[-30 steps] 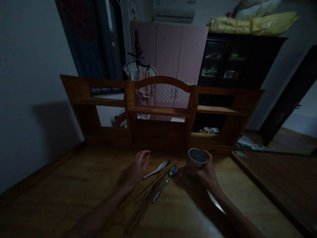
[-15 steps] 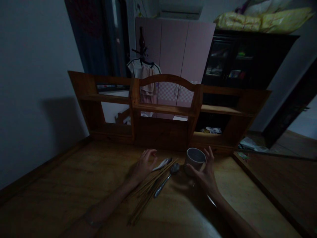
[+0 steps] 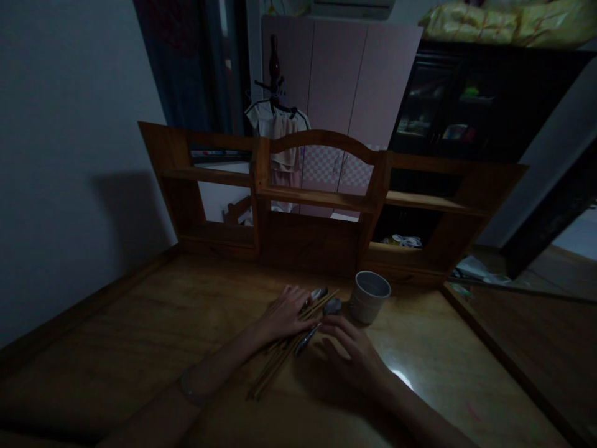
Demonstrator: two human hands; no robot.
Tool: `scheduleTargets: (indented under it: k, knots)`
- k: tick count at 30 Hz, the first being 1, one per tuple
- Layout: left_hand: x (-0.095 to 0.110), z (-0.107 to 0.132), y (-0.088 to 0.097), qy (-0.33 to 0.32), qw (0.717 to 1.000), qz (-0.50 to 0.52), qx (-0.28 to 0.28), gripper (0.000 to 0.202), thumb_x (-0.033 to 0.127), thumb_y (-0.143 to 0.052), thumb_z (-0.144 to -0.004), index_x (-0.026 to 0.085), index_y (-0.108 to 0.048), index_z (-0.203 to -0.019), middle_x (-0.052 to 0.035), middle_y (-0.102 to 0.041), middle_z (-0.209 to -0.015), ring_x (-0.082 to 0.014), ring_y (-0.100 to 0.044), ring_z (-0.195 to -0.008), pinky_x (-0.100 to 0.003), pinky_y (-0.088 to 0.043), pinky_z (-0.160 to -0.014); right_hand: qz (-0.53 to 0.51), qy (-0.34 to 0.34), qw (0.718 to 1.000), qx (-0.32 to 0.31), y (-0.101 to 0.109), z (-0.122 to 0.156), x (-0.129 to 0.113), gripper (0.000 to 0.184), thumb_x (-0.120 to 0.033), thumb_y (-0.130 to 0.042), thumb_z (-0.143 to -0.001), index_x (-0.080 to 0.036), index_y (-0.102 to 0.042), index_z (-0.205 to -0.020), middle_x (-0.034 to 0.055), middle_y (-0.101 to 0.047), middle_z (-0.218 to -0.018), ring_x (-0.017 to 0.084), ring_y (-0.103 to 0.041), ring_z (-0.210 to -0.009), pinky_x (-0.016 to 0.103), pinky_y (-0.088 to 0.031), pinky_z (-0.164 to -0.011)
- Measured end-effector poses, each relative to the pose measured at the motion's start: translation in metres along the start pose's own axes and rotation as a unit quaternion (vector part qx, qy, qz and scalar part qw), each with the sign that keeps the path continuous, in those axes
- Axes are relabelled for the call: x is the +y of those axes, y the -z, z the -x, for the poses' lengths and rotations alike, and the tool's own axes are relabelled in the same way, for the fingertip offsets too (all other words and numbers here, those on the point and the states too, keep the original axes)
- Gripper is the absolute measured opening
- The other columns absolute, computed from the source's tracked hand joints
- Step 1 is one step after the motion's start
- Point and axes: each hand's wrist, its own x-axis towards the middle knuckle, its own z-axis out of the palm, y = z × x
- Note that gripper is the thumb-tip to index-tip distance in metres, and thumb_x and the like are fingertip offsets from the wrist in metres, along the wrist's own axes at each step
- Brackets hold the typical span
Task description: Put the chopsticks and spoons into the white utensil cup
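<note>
Surface (image 3: pixel 205 348) under both hands, edges partly cut off. L hand (image 3: pixel 286 314) spread loosely over chopsticks (image 3: pixel 280 367), hiding some; R hand (image 3: pixel 358 356) part-curled, spread. Cup (image 3: pixel 366 305) upright just beyond R, btm inside hidden. Metal spoon (image 3: pixel 333 305) betw. hands, by R fingertips, grip unclear; white spoon (image 3: pixel 318 295) mostly hidden by L.

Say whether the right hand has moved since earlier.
Yes: against the wooden shelf, the right hand has moved left and toward the person, leaving the grey cup.
</note>
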Motion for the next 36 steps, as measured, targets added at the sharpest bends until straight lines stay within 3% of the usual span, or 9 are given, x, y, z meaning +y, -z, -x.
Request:
scheduleTargets:
  k: [8,15,21,26,29,31,33,35,36]
  knots:
    - [-0.002,0.001,-0.001,0.011,1.000,-0.017,-0.007,0.039,0.057,-0.055,-0.085,0.019,-0.055,-0.092,-0.0034,-0.056,-0.093,-0.0214,-0.048,-0.088,-0.035,-0.035,-0.083,-0.054,-0.052,0.995,0.069,0.011,-0.006,0.009,0.022,-0.014,-0.046,-0.094,-0.021,-0.058,-0.111,0.0116,-0.052,-0.118,0.022,-0.053,-0.110,0.036,-0.047,-0.090]
    - [0.008,0.000,0.002,-0.025,0.995,-0.094,0.006,0.020,0.039,-0.057,-0.086,0.019,-0.055,-0.087,-0.0049,-0.056,-0.096,-0.0233,-0.047,-0.095,-0.040,-0.033,-0.092,-0.058,-0.051,0.995,0.067,0.011,-0.005,0.011,0.023,-0.012,-0.047,-0.092,-0.021,-0.058,-0.110,0.0107,-0.051,-0.117,0.021,-0.053,-0.106,0.034,-0.047,-0.087]
    - [0.007,0.001,0.001,-0.021,0.995,-0.099,-0.008,0.018,0.036,-0.053,-0.088,0.019,-0.053,-0.084,-0.0048,-0.055,-0.092,-0.0224,-0.048,-0.092,-0.039,-0.037,-0.089,-0.058,-0.052,0.995,0.061,0.012,-0.006,0.012,0.025,-0.011,-0.047,-0.092,-0.021,-0.058,-0.112,0.0106,-0.050,-0.118,0.022,-0.052,-0.109,0.035,-0.046,-0.089]
    - [0.003,0.000,0.004,-0.047,0.995,-0.090,-0.024,0.015,0.031,-0.053,-0.089,0.018,-0.054,-0.097,-0.0065,-0.056,-0.101,-0.0236,-0.050,-0.098,-0.039,-0.039,-0.091,-0.063,-0.048,0.995,0.067,0.014,-0.006,0.012,0.023,-0.011,-0.047,-0.091,-0.021,-0.058,-0.110,0.0106,-0.051,-0.117,0.022,-0.052,-0.109,0.035,-0.046,-0.090]
    - [0.003,-0.001,0.007,-0.051,0.997,-0.058,0.001,0.015,0.027,-0.045,-0.093,0.018,-0.053,-0.102,-0.0081,-0.057,-0.103,-0.0236,-0.052,-0.100,-0.039,-0.040,-0.092,-0.066,-0.048,0.994,0.071,0.015,-0.006,0.011,0.024,-0.011,-0.047,-0.091,-0.021,-0.058,-0.110,0.0107,-0.052,-0.116,0.022,-0.053,-0.108,0.035,-0.047,-0.089]
    - [0.006,-0.002,0.011,-0.001,0.999,0.021,0.050,0.018,0.030,-0.039,-0.096,0.018,-0.052,-0.096,-0.0056,-0.057,-0.092,-0.0207,-0.055,-0.086,-0.035,-0.043,-0.082,-0.064,-0.052,0.994,0.075,0.015,-0.005,0.011,0.025,-0.011,-0.047,-0.091,-0.021,-0.058,-0.111,0.0108,-0.052,-0.117,0.022,-0.053,-0.108,0.035,-0.047,-0.089]
    - [0.012,-0.003,0.016,0.090,0.975,0.169,0.117,0.024,0.039,-0.037,-0.098,0.019,-0.050,-0.093,-0.0008,-0.052,-0.078,-0.0152,-0.052,-0.068,-0.028,-0.042,-0.065,-0.062,-0.054,0.994,0.076,0.016,-0.005,0.011,0.026,-0.010,-0.047,-0.090,-0.021,-0.057,-0.111,0.0109,-0.052,-0.118,0.023,-0.052,-0.110,0.035,-0.046,-0.090]
    - [0.020,-0.006,0.023,0.165,0.902,0.368,0.152,0.033,0.051,-0.036,-0.096,0.020,-0.048,-0.094,0.0036,-0.043,-0.068,-0.0098,-0.041,-0.052,-0.022,-0.033,-0.051,-0.059,-0.054,0.994,0.074,0.017,-0.005,0.011,0.027,-0.010,-0.047,-0.090,-0.022,-0.057,-0.112,0.0109,-0.052,-0.118,0.023,-0.052,-0.110,0.036,-0.046,-0.090]
    - [0.025,-0.007,0.026,0.177,0.856,0.465,0.140,0.040,0.057,-0.033,-0.095,0.020,-0.047,-0.092,0.0049,-0.038,-0.065,-0.0080,-0.034,-0.047,-0.020,-0.029,-0.047,-0.057,-0.053,0.994,0.074,0.017,-0.005,0.010,0.027,-0.011,-0.047,-0.090,-0.022,-0.057,-0.112,0.0109,-0.052,-0.118,0.023,-0.053,-0.109,0.036,-0.046,-0.089]
